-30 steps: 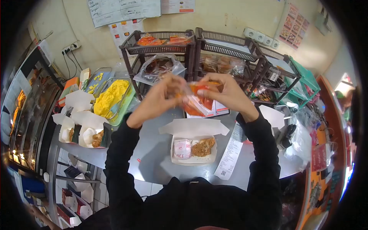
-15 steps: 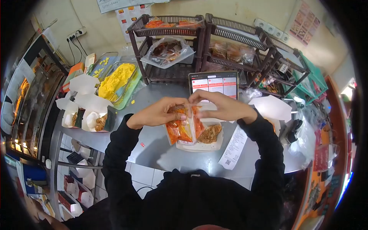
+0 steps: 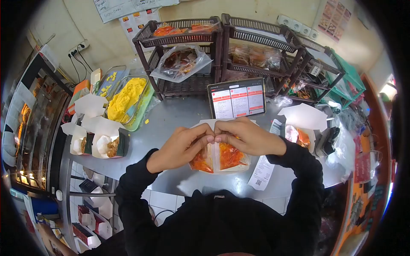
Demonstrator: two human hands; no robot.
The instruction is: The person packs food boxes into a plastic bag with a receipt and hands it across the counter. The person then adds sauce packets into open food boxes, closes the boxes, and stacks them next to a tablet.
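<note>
On the table (image 3: 181,110), at centre, beneath left hand (image 3: 185,145) and right hand (image 3: 243,135): sachets (image 3: 232,157), over the box (image 3: 198,123). Behind, the tablet (image 3: 238,100), before two racks (image 3: 185,88). In the left one, below the top tier, a bag (image 3: 179,70); in the other, packs (image 3: 256,57). Right of the box, a receipt (image 3: 261,176); beyond, another box (image 3: 305,114) with a packet (image 3: 303,137) inside. On the left, two filled boxes (image 3: 121,147), behind them a tray (image 3: 141,103).

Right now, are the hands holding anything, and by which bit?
Yes: the left hand and right hand together hold clear packets with something orange-red inside, pinched at the upper edge, near the middle where the fingertips meet.
</note>
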